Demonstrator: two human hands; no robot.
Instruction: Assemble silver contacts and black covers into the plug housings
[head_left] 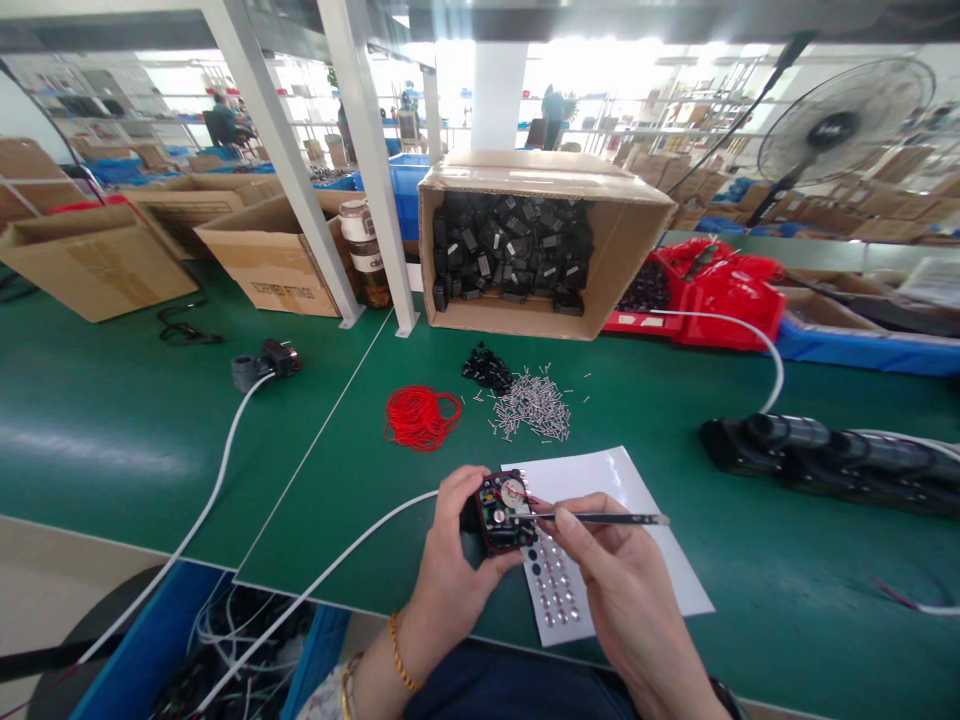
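My left hand [448, 560] is closed around a small black open housing [505, 512] with a circuit board and a round silver part inside, held above the table's near edge. A white cable [337, 560] trails from it to the left. My right hand [615, 575] pinches thin tweezers [600, 518], whose tip touches the housing's right side. Under both hands lies a white sheet [600, 480] carrying rows of small round dots [555, 590].
On the green table [150, 430] lie a red wire bundle [420, 416], a pile of small metal pins [534, 405] and small black parts [487, 367]. A cardboard box of black parts [525, 250] lies on its side behind. Red bins [712, 290] and a black tool [817, 455] are at right.
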